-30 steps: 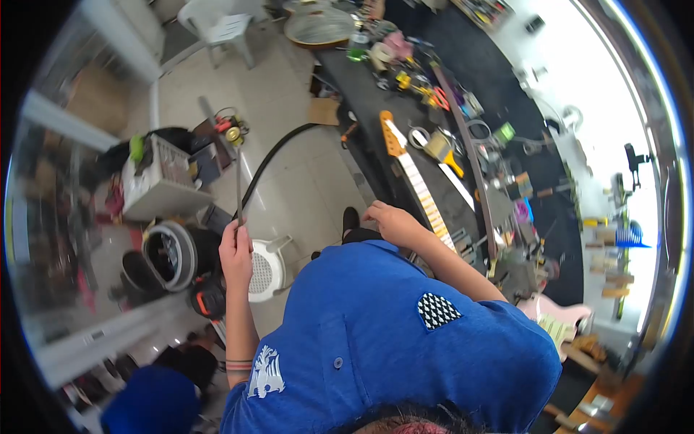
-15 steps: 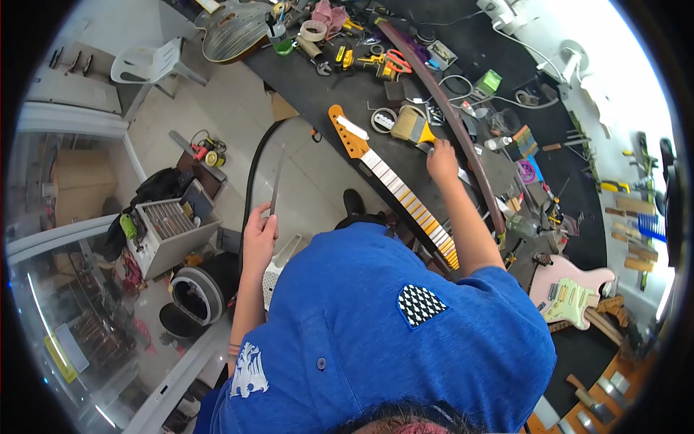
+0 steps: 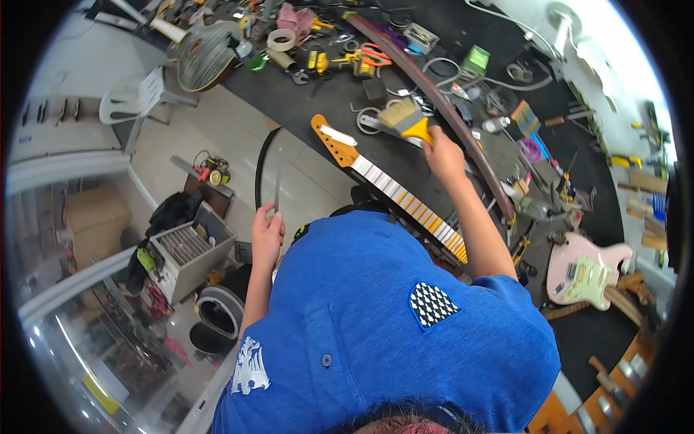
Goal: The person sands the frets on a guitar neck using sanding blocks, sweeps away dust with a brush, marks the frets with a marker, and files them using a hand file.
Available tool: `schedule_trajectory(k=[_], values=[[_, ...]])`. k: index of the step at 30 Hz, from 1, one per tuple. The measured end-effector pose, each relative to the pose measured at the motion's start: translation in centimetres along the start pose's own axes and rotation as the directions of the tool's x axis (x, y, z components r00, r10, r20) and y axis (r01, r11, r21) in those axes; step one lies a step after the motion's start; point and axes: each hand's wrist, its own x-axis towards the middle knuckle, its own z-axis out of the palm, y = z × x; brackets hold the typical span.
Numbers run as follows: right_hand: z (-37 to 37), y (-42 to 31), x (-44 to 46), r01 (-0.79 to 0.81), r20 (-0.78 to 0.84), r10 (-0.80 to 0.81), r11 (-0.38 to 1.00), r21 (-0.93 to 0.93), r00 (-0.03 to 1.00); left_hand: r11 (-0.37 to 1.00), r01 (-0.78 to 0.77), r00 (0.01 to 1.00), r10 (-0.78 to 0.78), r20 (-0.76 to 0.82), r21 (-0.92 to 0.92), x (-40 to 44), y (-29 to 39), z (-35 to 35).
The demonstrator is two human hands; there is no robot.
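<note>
My right hand [image 3: 445, 158] is closed around the yellow handle of a wide paintbrush [image 3: 406, 120], its bristles pointing left above the bench. Below the brush lies a guitar neck [image 3: 394, 192] with an orange headstock, set diagonally along the bench edge. Something white covers part of the headstock, and pale and yellow bands run between the frets. Out to the left, my left hand [image 3: 267, 230] grips one end of a long thin file [image 3: 277, 181], which points away from me over the floor.
A long dark red strip [image 3: 441, 101] crosses the bench behind the brush. Tools, orange-handled pliers [image 3: 376, 54] and tape rolls [image 3: 281, 40] crowd the back. A pink guitar body [image 3: 584, 271] lies at right. On the floor stand a white chair [image 3: 137, 98] and a drawer box [image 3: 189, 249].
My right hand has taken up the paintbrush from the bench and tilted it. My left hand still holds the file. The whole view has shifted slightly.
</note>
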Motion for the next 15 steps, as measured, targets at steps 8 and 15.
schedule_trajectory(k=[8,15], values=[[-2.3,-9.1,-11.0,0.158,0.188,-0.163,0.987,0.040,0.969,0.990,-0.123,0.958,0.102,0.267,0.064,6.4,3.1,1.3],[-6.4,-2.0,-34.8,-0.591,0.043,0.620,0.765,-0.256,0.783,0.984,-0.171,0.896,0.136,0.423,0.047,9.7,2.7,-1.5]])
